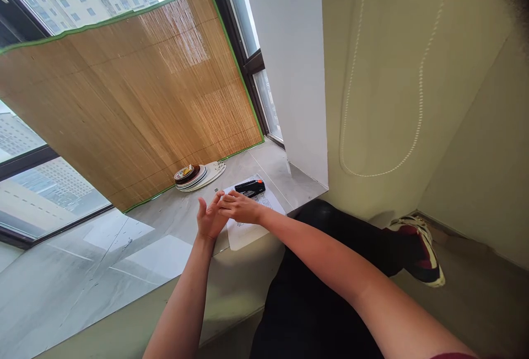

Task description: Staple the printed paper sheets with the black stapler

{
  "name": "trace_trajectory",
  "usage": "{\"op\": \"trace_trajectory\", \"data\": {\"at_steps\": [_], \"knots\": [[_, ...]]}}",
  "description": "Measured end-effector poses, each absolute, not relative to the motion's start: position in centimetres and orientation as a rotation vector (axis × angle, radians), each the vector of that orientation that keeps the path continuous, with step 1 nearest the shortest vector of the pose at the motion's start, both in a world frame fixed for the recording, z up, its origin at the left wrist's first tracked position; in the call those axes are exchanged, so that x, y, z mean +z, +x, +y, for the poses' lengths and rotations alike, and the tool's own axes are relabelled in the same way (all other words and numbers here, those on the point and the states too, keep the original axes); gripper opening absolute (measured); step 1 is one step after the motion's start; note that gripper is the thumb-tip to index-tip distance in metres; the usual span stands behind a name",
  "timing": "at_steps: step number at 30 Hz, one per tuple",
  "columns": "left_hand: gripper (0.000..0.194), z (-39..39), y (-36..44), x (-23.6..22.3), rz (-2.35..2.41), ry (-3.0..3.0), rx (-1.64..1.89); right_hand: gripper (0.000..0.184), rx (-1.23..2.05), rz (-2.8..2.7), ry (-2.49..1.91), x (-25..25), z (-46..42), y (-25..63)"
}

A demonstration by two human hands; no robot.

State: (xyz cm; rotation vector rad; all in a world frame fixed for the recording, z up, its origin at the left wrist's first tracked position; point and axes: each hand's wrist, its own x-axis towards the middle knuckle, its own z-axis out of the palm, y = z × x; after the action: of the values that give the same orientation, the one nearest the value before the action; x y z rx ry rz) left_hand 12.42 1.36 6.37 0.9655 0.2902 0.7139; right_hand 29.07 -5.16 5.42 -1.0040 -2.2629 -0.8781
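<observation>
My left hand (210, 220) is turned palm up above the sill's front edge, thumb raised and fingers spread. Across its fingers lies my right hand (239, 208), palm down with fingers stretched out; the two hands touch. I see nothing held in either one. Just beyond the right hand rests a black stapler-like tool (250, 188) with an orange spot at one end. It lies on printed paper (270, 200), whose near part is partly covered by my hands.
A stack of plates (194, 180) stands on the grey stone windowsill (157, 249). Behind it a bamboo mat (136, 89) with green edging leans on the window. A beaded cord (420, 94) hangs at the right wall. My black-trousered leg (343, 238) is beside the sill.
</observation>
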Motion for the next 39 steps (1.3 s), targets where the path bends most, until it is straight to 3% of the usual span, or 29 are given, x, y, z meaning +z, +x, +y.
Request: {"op": "trace_trajectory", "data": {"at_steps": [12, 17, 20, 24, 29, 36, 39], "knots": [[0.066, 1.7, 12.4, 6.2, 0.267, 0.962, 0.725, 0.032, -0.695, -2.288, -0.988, 5.8, -5.5, 28.7], [0.061, 1.7, 12.7, 6.4, 0.251, 0.950, 0.794, 0.040, -0.559, -1.932, -1.068, 7.2, -5.1, 32.4], [0.063, 2.3, 12.3, 6.3, 0.246, 0.944, 1.007, 0.038, -0.416, -1.504, -1.252, 8.3, -5.1, 38.0], [0.067, 3.5, 11.7, 5.9, 0.323, 0.987, 1.307, 0.024, -0.123, -1.161, -1.816, 7.5, -5.1, 44.8], [0.054, 6.5, 12.4, 5.2, 0.781, 1.347, 1.392, 0.010, 0.045, -1.184, -2.021, 4.7, -3.4, 46.1], [0.008, 11.5, 13.2, 4.0, 1.237, 1.780, 1.280, 0.017, 0.117, -1.299, -2.039, 2.9, 0.5, 45.1], [0.017, 12.1, 13.5, 3.1, 1.296, 1.954, 1.143, 0.013, 0.141, -1.305, -2.008, 2.6, 0.9, 45.9]]}}
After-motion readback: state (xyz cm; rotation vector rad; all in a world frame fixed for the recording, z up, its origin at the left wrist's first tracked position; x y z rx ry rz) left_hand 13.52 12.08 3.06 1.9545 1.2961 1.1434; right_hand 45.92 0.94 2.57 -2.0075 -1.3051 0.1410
